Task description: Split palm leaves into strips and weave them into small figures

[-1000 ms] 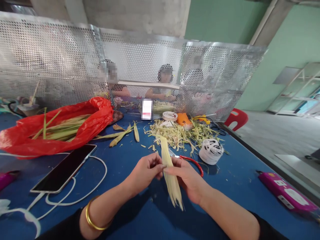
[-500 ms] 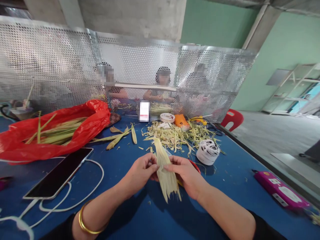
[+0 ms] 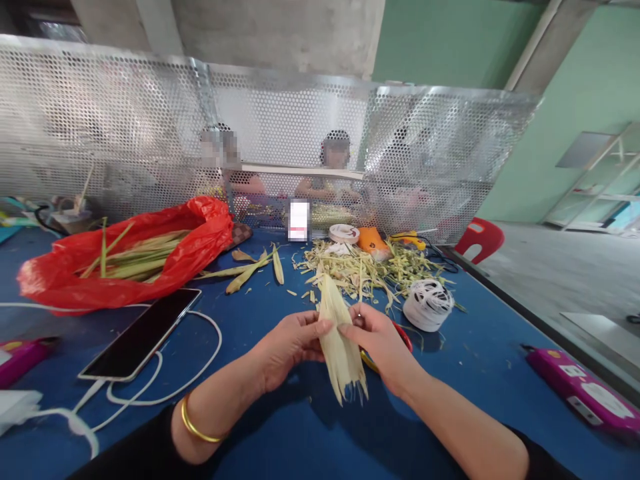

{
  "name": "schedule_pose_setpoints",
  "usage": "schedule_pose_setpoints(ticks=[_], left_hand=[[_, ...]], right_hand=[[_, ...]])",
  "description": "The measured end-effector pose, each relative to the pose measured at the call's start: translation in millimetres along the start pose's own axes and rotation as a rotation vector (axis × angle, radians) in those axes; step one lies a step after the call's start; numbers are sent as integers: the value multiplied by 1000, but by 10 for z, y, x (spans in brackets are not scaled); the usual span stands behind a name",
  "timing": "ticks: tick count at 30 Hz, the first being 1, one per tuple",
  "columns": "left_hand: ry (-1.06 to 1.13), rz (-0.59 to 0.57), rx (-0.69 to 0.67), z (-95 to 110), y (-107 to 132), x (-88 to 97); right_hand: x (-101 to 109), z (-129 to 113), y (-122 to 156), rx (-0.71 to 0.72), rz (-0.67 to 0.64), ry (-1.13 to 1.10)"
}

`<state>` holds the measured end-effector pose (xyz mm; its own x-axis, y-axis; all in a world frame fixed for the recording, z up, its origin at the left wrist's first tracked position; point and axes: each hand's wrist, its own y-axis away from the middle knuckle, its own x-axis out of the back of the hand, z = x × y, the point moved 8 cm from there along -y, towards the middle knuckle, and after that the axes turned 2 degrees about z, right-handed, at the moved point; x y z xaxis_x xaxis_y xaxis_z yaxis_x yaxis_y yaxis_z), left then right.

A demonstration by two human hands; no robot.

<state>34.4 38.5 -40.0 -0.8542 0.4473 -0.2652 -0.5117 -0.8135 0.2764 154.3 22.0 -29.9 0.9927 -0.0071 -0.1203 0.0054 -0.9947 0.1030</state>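
Note:
A pale yellow dried leaf strip (image 3: 341, 347) stands upright between my two hands above the blue table (image 3: 260, 427). My left hand (image 3: 290, 343) pinches its left edge with closed fingers; a gold bangle (image 3: 195, 427) sits on that wrist. My right hand (image 3: 380, 343) grips the right edge, fingers curled. The strip's lower end is frayed into several thin slivers. Red-handled scissors (image 3: 403, 333) lie partly hidden under my right hand.
A red plastic bag (image 3: 125, 267) of green leaves lies at the left. A phone (image 3: 143, 333) on a white cable (image 3: 165, 390) lies near it. Leaf scraps (image 3: 360, 270), a string spool (image 3: 427, 303), pink packets (image 3: 585, 393) and a perforated metal screen (image 3: 280, 140) with people behind surround the workspace.
The leaf strip sits lower in my grip and its upper end looks shorter. Both hands stayed closed on it while the view shifted slightly.

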Motion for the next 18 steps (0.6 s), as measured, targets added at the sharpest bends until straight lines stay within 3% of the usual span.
schedule_pose_setpoints(ticks=[3,8,13,16,18], left_hand=[[-92,136,-41,9,-15,92],[-143,272,-111,80,-42,226],[-114,236,-128,76,-38,197],[5,195,-106,44,-25,138],[70,236,-94,37,-15,161]], right_hand=[[19,14,-7,-8,7,28],[185,-54,-50,34,155,-43],[-25,125,-26,-140,-67,-115],[-83,192,10,-156,-107,-79],[-103,205,30,-141,-127,-12]])
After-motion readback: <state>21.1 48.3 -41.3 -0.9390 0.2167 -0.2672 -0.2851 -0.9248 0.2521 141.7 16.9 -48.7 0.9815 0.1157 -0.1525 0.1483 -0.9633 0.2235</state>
